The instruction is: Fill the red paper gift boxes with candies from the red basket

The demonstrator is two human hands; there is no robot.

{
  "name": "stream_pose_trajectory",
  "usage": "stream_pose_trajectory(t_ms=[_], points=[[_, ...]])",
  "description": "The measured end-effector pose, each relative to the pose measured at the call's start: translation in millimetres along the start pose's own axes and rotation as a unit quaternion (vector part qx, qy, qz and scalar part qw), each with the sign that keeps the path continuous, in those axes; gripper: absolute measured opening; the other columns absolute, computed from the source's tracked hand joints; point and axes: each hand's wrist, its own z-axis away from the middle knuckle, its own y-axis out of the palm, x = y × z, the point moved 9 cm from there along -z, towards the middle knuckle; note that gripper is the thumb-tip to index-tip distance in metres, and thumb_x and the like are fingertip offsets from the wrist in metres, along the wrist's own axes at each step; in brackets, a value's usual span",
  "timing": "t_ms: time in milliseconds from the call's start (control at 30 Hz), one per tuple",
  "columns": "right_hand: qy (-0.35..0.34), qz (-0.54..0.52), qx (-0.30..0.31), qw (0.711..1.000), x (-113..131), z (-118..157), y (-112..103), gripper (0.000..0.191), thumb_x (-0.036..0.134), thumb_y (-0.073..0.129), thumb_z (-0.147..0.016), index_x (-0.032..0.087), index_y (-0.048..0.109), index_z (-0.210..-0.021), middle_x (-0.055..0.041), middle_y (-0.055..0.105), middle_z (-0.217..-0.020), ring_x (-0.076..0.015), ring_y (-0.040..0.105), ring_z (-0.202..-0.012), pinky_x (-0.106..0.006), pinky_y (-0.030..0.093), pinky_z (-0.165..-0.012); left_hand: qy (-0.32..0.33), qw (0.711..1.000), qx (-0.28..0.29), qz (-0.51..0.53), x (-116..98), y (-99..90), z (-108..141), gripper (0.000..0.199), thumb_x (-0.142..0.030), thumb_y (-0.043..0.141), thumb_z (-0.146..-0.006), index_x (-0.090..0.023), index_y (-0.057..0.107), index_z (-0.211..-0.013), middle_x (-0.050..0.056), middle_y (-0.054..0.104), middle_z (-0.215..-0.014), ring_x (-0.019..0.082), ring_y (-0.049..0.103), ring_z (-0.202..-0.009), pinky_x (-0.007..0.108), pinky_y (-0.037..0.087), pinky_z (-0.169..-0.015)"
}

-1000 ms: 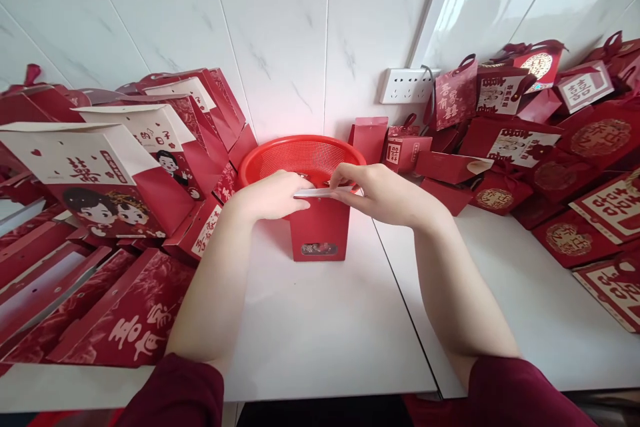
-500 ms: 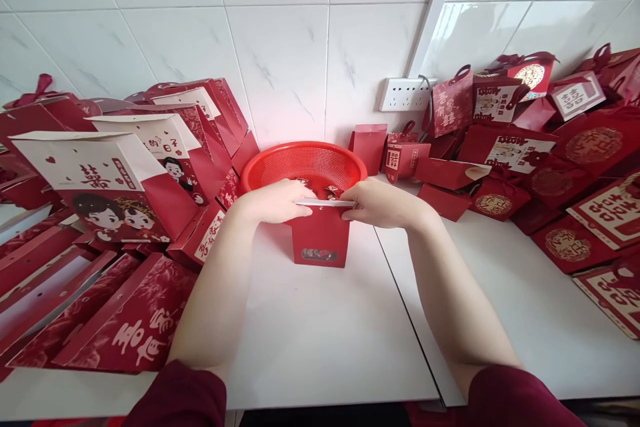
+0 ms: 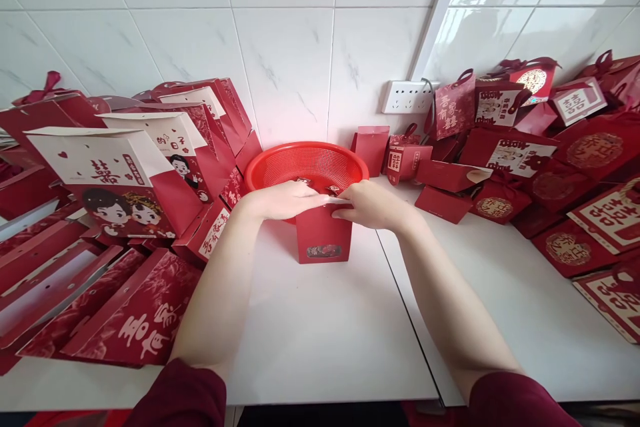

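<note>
Box on white table.

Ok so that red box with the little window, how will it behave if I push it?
The red box looks like thin folded card, so it may dent. Standing upright and narrow, it could tip.

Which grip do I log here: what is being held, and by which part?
The windowed red paper box, held at its top edge by the left hand and the right hand.
</note>
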Motion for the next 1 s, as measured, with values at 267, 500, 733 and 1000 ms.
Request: stream_pose_trajectory(t_ms=[267,500,733,1000], points=[[-0.017,-0.008,0.012,1.000,-1.0,-1.9,6.3,0.028,0.022,0.053,-0.083,0.020,0.041,-0.058,0.0012,0.045,-0.056,-0.0133,0.037,-0.052,-0.030,0.023,-0.049,-0.010,0.999,0.032,0.026,3.0,2.3,-0.5,0.034,-0.045,0.039,-0.091,-0.018,0.055,-0.076,0.003,0.056,-0.085,0.017,0.048,-0.075,0.029,0.036,-0.066],[-0.013,-0.020,0.038,0.999,1.5,-1.4,12.5,0.018,0.028,0.055,-0.085,0.020,0.048,-0.071,-0.0014,0.056,-0.076,-0.0144,0.047,-0.065,-0.028,0.031,-0.055,0.017,0.998,0.051,-0.032,6.0,9.4,-5.4,0.025,-0.035,0.046,-0.088,-0.019,0.045,-0.069,0.001,0.048,-0.075,0.014,0.041,-0.062,0.029,0.031,-0.059],[-0.025,-0.042,0.068,0.996,6.2,0.7,13.9,0.032,0.042,0.043,-0.096,0.020,0.051,-0.074,-0.0009,0.057,-0.077,-0.0139,0.048,-0.064,-0.028,0.031,-0.056,0.015,0.996,0.060,-0.070,6.8,12.7,-7.0,0.019,-0.033,0.047,-0.087,-0.019,0.051,-0.075,0.001,0.053,-0.077,0.015,0.045,-0.062,0.029,0.030,-0.057],[-0.030,-0.025,0.050,0.998,5.9,-1.3,14.1,0.036,0.035,0.041,-0.097,0.019,0.045,-0.066,0.0014,0.050,-0.067,-0.0117,0.040,-0.057,-0.029,0.025,-0.054,0.033,0.992,0.077,-0.098,6.8,17.0,-9.6,0.020,-0.033,0.042,-0.091,-0.019,0.047,-0.077,0.001,0.057,-0.082,0.016,0.050,-0.071,0.029,0.034,-0.063]])
